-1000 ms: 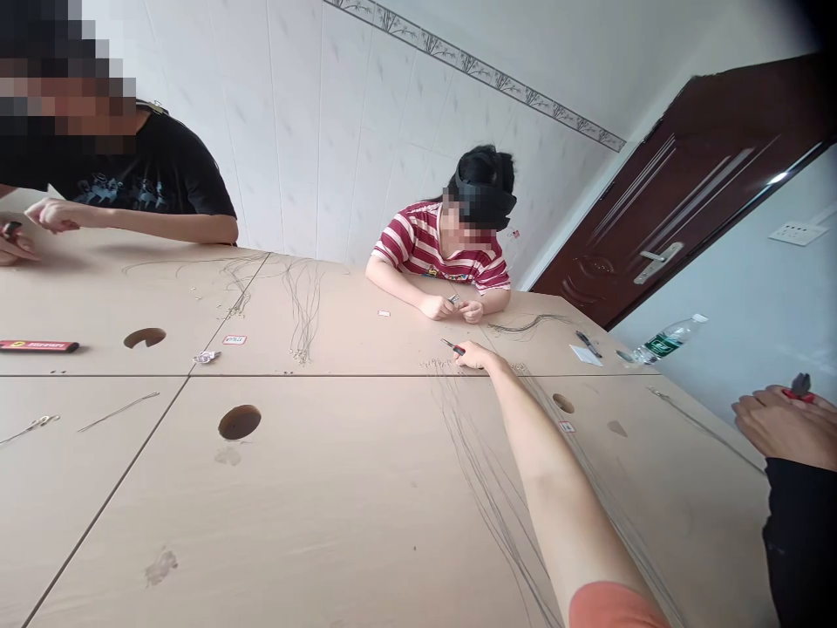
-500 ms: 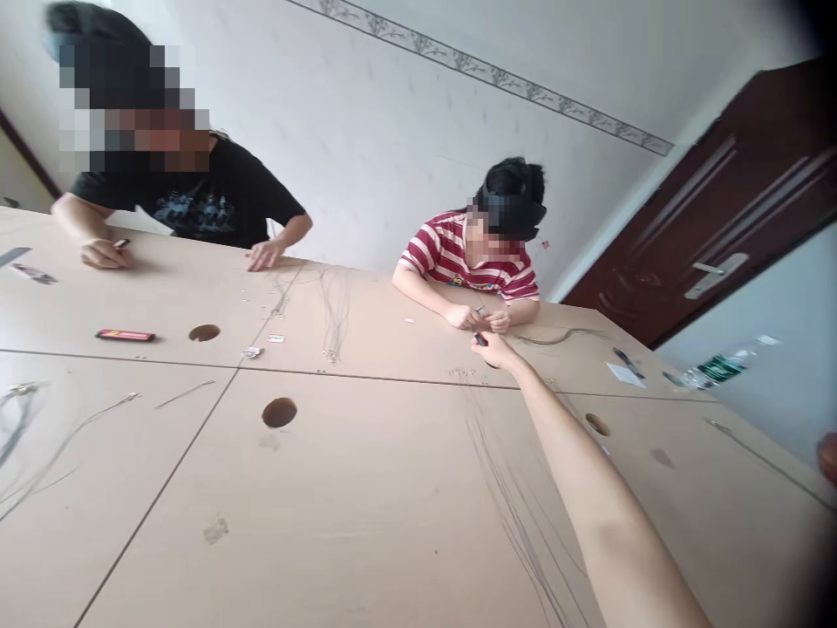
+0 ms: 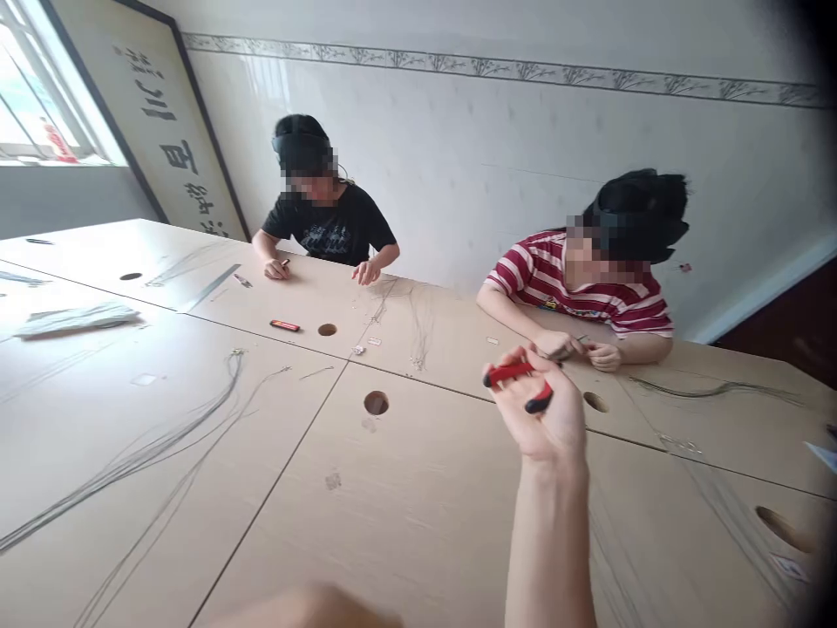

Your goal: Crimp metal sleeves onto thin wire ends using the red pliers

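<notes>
My right hand [image 3: 546, 397] is raised over the table, palm turned up, with its fingers curled around pliers [image 3: 513, 372]. The pliers have red handles with black ends, spread apart; their jaws are mostly hidden by my fingers. Just beyond, a co-worker in a striped shirt has both hands [image 3: 581, 349] together around a small tool. At the bottom edge, my left hand [image 3: 307, 608] is a blurred patch, and its fingers cannot be made out. Thin wires [image 3: 628, 558] run along the table beside my right forearm.
The wooden table [image 3: 392, 506] has round holes [image 3: 377, 402]. A wire bundle [image 3: 163, 445] lies at left, with a red and black case [image 3: 285, 326] farther back. Another co-worker in black [image 3: 333, 218] sits across. More wires [image 3: 719, 390] lie at right.
My view has swung left. My right hand has drawn back from near the striped-shirt co-worker's hands and turned palm up, still holding the pliers. My left hand has come in at the bottom.
</notes>
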Tool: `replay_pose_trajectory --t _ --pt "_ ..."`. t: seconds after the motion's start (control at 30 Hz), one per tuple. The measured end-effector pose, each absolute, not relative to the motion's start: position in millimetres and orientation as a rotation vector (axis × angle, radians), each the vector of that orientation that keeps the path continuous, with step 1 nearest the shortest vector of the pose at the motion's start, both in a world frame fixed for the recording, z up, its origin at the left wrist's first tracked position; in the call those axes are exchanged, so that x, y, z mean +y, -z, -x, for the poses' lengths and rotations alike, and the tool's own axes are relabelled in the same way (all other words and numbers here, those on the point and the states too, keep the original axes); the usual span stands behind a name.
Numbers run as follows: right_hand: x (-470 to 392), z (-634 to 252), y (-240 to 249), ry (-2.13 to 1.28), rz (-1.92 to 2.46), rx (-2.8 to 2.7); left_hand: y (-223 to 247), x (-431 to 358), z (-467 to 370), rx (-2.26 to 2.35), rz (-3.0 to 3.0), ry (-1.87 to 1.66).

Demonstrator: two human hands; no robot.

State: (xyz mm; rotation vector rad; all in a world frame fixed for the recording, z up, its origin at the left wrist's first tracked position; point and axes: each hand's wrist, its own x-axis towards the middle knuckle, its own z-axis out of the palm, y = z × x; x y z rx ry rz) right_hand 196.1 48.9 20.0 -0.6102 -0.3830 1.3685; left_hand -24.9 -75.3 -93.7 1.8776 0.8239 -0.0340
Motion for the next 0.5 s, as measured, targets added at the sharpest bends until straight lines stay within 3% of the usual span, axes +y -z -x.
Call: replay_pose_trajectory --t 0.23,0.5 --pt "9 -215 -44 -1.178 0.606 0.008 42 36 180 1.921 -1.821 -0.329" --pt "-24 -233 -47 -1.043 0.434 -0.146 74 90 227 2.412 -1.590 -0.368"
